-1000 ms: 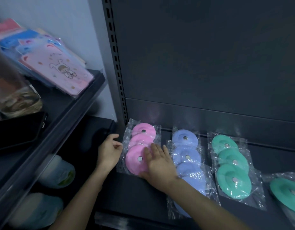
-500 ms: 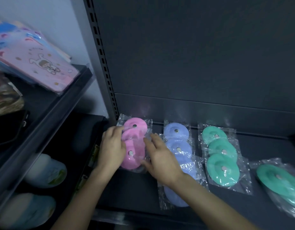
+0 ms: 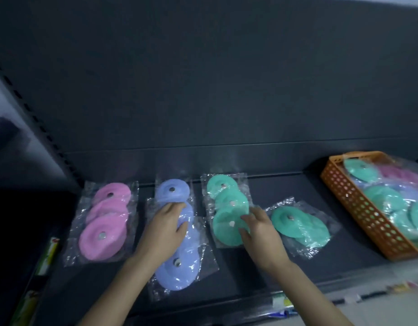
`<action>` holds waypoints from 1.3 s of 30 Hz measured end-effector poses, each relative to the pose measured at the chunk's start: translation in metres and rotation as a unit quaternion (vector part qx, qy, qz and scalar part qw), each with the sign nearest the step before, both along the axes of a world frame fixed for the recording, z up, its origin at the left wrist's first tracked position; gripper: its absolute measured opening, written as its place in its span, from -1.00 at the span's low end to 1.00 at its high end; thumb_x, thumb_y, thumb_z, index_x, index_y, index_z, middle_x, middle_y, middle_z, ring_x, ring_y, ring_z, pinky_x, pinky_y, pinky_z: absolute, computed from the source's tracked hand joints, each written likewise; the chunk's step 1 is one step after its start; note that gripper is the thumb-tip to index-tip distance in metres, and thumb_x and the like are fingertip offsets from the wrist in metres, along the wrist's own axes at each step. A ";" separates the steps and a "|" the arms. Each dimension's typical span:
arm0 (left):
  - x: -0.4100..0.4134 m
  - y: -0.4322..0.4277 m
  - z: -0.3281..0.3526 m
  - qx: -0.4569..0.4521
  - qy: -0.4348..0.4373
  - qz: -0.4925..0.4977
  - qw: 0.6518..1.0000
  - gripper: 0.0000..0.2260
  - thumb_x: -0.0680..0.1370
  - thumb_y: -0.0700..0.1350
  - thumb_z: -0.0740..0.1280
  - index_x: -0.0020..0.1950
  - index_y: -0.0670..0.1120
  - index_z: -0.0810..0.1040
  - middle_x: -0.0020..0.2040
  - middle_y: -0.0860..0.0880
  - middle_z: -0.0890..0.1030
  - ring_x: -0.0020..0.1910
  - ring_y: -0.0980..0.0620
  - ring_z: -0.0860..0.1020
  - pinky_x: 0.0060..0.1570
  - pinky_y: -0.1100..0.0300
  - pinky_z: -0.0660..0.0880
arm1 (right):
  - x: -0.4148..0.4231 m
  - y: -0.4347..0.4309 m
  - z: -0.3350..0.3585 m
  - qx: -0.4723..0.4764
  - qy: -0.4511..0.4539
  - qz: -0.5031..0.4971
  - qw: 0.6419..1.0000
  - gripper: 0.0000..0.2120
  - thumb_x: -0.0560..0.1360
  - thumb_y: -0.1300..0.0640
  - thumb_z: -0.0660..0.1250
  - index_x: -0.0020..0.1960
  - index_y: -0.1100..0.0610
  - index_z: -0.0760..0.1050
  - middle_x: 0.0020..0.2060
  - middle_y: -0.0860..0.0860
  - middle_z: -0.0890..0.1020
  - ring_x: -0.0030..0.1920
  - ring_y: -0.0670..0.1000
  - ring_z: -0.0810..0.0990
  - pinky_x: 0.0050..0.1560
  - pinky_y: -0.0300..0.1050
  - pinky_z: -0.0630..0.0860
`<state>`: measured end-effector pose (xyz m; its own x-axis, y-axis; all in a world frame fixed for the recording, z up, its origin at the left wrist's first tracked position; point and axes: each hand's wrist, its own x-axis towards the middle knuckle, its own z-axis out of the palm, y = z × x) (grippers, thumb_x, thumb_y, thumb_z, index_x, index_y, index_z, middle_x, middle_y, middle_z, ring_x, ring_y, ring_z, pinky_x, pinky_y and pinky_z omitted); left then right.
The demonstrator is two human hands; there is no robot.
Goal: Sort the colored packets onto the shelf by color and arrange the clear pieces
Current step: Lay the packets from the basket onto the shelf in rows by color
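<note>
Dark shelf [image 3: 273,267] lined with pink packets [image 3: 104,222], blue packets [image 3: 177,267] and green packets [image 3: 226,217] in separate piles, left hand [image 3: 163,231] with fingers [image 3: 172,208] curled on the blue, right hand [image 3: 262,234] pinching the green, basket [image 3: 358,208] of mixed packets yet to sort.

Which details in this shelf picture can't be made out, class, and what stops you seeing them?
Orange basket: head view, right frame edge cuts it off; packet count inside unknowable.
Blue packets: head view, left hand covers the row's middle.
Green packets: right hand hides their right edge; whether its fingers pinch or only touch is unclear.
Shelf-edge labels: blurred, unreadable.
</note>
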<state>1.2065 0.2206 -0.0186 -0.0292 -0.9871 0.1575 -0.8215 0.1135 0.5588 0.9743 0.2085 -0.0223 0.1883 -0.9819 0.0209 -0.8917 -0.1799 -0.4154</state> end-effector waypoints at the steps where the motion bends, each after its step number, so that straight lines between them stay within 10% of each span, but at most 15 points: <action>1: -0.012 -0.002 0.000 -0.001 0.001 -0.010 1.000 -0.65 0.49 -0.17 0.35 0.27 -0.13 0.48 0.21 -0.07 0.54 0.21 -0.07 0.49 0.17 0.15 0.38 | -0.015 -0.002 -0.001 -0.002 -0.005 -0.016 1.000 -0.77 0.48 0.27 0.28 0.12 0.28 0.53 0.25 0.23 0.46 0.29 0.25 0.39 0.25 -0.03 0.39; 7: -0.081 -0.014 -0.002 0.052 -0.022 -0.080 0.995 -0.48 0.49 -0.09 0.36 0.43 -0.04 0.31 0.46 0.02 0.24 0.43 0.05 0.23 0.34 0.28 0.19 | -0.086 -0.015 -0.003 0.058 0.048 -0.090 0.993 -0.60 0.49 0.09 0.33 0.24 0.29 0.46 0.31 0.30 0.39 0.38 0.27 0.28 0.42 0.01 0.22; 13: -0.111 -0.025 -0.013 0.172 -0.092 0.000 0.981 -0.18 0.43 0.07 0.40 0.53 0.03 -0.04 0.54 -0.14 -0.16 0.52 -0.17 -0.13 0.47 -0.02 0.05 | -0.092 -0.018 0.001 0.045 0.017 -0.027 0.998 -0.68 0.53 0.11 0.23 0.25 0.22 0.42 0.37 0.15 0.32 0.29 0.19 0.40 0.17 -0.04 0.43; 20: -0.126 -0.032 -0.017 0.192 -0.122 0.043 0.973 -0.12 0.40 0.18 0.41 0.53 0.00 -0.05 0.53 -0.19 -0.18 0.52 -0.16 -0.10 0.44 -0.03 0.07 | -0.062 -0.037 -0.001 0.076 -0.051 0.087 0.992 -0.76 0.50 0.22 0.17 0.16 0.19 0.36 0.13 0.06 0.45 0.08 0.12 0.48 -0.08 -0.14 0.41; 29: -0.128 -0.035 -0.019 0.214 -0.153 0.047 0.964 -0.15 0.37 0.25 0.36 0.51 0.05 -0.01 0.54 -0.15 -0.08 0.51 -0.13 -0.06 0.41 -0.15 0.15 | -0.088 -0.047 -0.008 0.064 0.080 0.101 0.990 -0.45 0.54 -0.03 0.23 0.44 0.20 0.21 0.43 0.09 0.29 0.42 0.11 0.22 0.42 -0.15 0.09; 39: -0.157 -0.037 0.008 0.118 -0.109 -0.024 0.987 -0.36 0.52 0.11 0.29 0.51 -0.03 0.11 0.54 -0.04 0.04 0.51 -0.03 0.07 0.39 0.12 0.18 | -0.150 -0.065 -0.012 0.030 0.012 -0.039 0.999 -0.58 0.44 0.02 0.36 0.20 0.25 0.48 0.17 0.20 0.50 0.21 0.23 0.44 0.25 0.00 0.38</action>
